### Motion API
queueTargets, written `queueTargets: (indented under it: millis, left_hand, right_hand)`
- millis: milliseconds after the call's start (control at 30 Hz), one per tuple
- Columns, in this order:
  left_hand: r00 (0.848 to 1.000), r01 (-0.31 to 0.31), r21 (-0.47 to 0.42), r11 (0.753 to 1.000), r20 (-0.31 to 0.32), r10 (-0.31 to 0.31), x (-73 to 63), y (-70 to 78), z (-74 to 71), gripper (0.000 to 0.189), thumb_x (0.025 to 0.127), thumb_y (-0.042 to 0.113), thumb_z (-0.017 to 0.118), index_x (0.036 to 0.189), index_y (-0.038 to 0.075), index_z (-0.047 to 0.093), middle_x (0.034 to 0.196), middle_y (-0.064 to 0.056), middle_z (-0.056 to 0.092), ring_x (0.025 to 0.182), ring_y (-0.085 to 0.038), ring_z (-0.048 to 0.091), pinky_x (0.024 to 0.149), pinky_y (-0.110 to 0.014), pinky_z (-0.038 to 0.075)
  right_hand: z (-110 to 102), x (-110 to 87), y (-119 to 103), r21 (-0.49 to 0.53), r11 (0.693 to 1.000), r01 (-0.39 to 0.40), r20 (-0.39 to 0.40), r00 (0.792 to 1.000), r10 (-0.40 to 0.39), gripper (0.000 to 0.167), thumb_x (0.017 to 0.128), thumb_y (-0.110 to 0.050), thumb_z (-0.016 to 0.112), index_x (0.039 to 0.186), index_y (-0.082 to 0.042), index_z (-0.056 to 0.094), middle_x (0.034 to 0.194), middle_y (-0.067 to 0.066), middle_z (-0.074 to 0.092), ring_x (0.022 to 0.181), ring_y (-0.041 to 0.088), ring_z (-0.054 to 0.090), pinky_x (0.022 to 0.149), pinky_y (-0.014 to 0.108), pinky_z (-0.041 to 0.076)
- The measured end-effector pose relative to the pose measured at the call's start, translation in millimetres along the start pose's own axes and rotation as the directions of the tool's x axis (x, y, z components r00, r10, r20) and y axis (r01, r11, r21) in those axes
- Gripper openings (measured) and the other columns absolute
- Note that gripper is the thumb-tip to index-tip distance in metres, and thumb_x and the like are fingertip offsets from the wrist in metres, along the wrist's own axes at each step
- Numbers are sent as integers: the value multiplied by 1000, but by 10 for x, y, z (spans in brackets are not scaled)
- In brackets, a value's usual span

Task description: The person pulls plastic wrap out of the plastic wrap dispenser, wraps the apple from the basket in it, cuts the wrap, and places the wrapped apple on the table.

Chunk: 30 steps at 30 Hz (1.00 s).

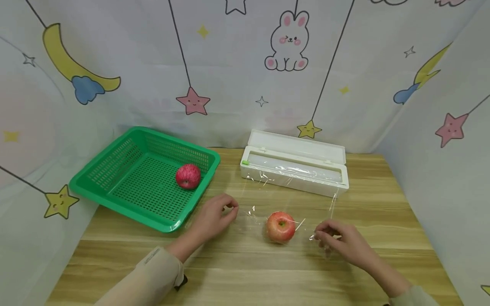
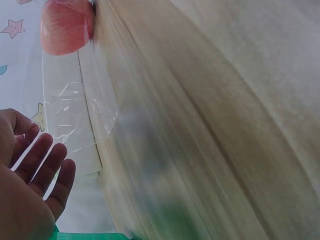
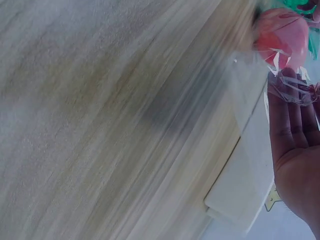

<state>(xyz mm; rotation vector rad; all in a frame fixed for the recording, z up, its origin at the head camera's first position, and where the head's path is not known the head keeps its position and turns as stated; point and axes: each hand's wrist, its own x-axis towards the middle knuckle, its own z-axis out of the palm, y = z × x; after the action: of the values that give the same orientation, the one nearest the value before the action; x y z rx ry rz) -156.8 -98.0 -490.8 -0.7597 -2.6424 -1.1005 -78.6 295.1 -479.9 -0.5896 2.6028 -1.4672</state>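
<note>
A sheet of clear cling film (image 1: 250, 212) stretches forward from the white dispenser box (image 1: 294, 182) and lies over the apple (image 1: 281, 227) on the table. My left hand (image 1: 214, 214) pinches the film's near left corner between thumb and index finger, with the other fingers spread in the left wrist view. On the apple's other side, my right hand (image 1: 342, 242) pinches the near right corner; bunched film (image 3: 295, 92) crosses its fingers in the right wrist view. The apple is red and yellow, stem up, between both hands.
At the back left stands a green plastic basket (image 1: 134, 216) with a darker red apple (image 1: 188, 176) inside. The dispenser's lid (image 1: 296, 146) is raised, showing the film roll (image 1: 294, 167); a small green slider (image 1: 245, 162) sits at its left end. Patterned curtains (image 1: 237, 63) enclose the wooden table (image 1: 245, 280).
</note>
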Motion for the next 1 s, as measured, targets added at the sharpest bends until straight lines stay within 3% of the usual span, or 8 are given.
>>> queueTargets:
  millis: [167, 300, 567, 833, 1000]
  left_hand:
    - [998, 50, -3, 999, 24, -49, 62, -26, 48, 6, 92, 9, 77, 92, 14, 74, 92, 2, 71, 91, -18, 70, 80, -37, 60]
    - [994, 99, -9, 995, 42, -99, 103, -45, 86, 5, 93, 11, 77, 91, 15, 75, 92, 3, 71, 91, -19, 70, 79, -36, 59]
    - [991, 120, -27, 992, 67, -118, 166, -98, 169, 6, 93, 9, 75, 90, 14, 75, 92, 0, 72, 92, -23, 70, 83, -40, 58]
    - [980, 178, -31, 984, 97, -174, 204, -118, 227, 6, 92, 10, 77, 89, 15, 75, 91, 0, 72, 90, -22, 69, 86, -42, 57]
    - [981, 176, -27, 984, 87, -173, 206, -136, 256, 1, 92, 9, 76, 93, 9, 76, 93, -3, 73, 92, -24, 69, 87, -45, 57]
  right_hand:
    - [-37, 43, 62, 62, 993, -98, 54, 994, 94, 13, 106, -7, 65, 109, 5, 69, 92, 19, 75, 74, 13, 73, 59, 37, 64]
    - [-46, 76, 114, 111, 981, -158, 78, 986, 150, 17, 107, -8, 65, 110, 9, 67, 87, 18, 73, 72, 14, 72, 58, 39, 65]
    - [-39, 127, 188, 20, 993, -113, 15, 994, 113, 9, 105, -5, 67, 104, 4, 69, 77, 2, 69, 63, 11, 67, 51, 34, 60]
    - [-33, 159, 211, -36, 994, -100, -27, 995, 99, 4, 103, -4, 69, 103, -1, 72, 74, -4, 67, 61, 6, 62, 50, 28, 55]
    - [-39, 158, 224, -66, 994, -92, -45, 995, 90, 3, 102, -3, 70, 103, -3, 73, 73, -5, 68, 60, 6, 63, 48, 28, 54]
